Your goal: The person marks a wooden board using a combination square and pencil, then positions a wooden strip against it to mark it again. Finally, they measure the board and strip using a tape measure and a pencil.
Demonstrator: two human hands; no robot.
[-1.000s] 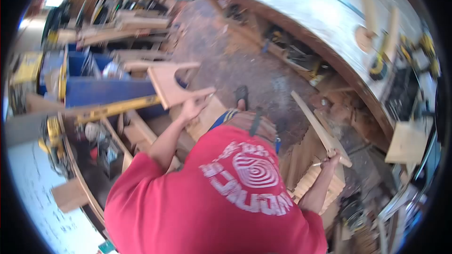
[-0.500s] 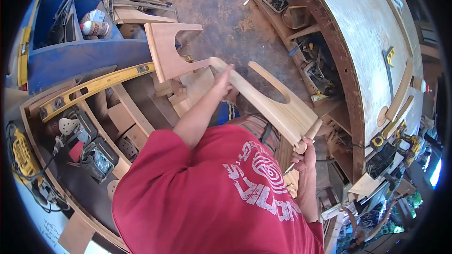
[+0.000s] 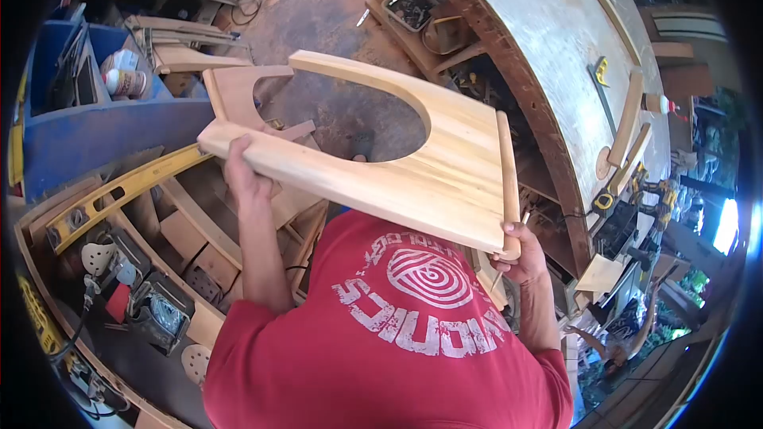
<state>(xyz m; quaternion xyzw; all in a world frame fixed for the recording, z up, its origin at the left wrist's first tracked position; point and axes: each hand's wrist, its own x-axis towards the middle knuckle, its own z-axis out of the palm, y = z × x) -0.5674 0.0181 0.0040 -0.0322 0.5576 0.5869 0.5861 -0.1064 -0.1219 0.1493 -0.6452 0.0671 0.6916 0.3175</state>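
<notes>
A person in a red T-shirt with white lettering point(image 3: 373, 342) holds up a pale, U-shaped wooden panel with a rounded cut-out point(image 3: 461, 159) in front of the body, its open end towards the left. The left hand point(image 3: 251, 173) is closed around the near arm of the panel by its free end, thumb over the top and fingers mostly hidden beneath. The right hand point(image 3: 524, 256) is curled firmly on the near corner at the other end, where a rounded wooden edge strip point(image 3: 509, 167) runs along the panel; a thin, pale, pencil-like stick point(image 3: 525, 220) also passes through its grip. The step in hand seems to be supporting and handling the panel in the air. Any further move calls for an even two-handed hold, as the far arm is unsupported, and for keeping the stick off the wood. Beyond the left hand, a pinkish-brown wooden piece with a curved cut-out point(image 3: 230, 94) partly shows behind the panel; whether they touch cannot be told. A yellow spirit level point(image 3: 131, 191) lies to the left, near a blue open-topped box point(image 3: 103, 139), and a broad, worn, pale-topped workbench point(image 3: 548, 48) stands to the right.
</notes>
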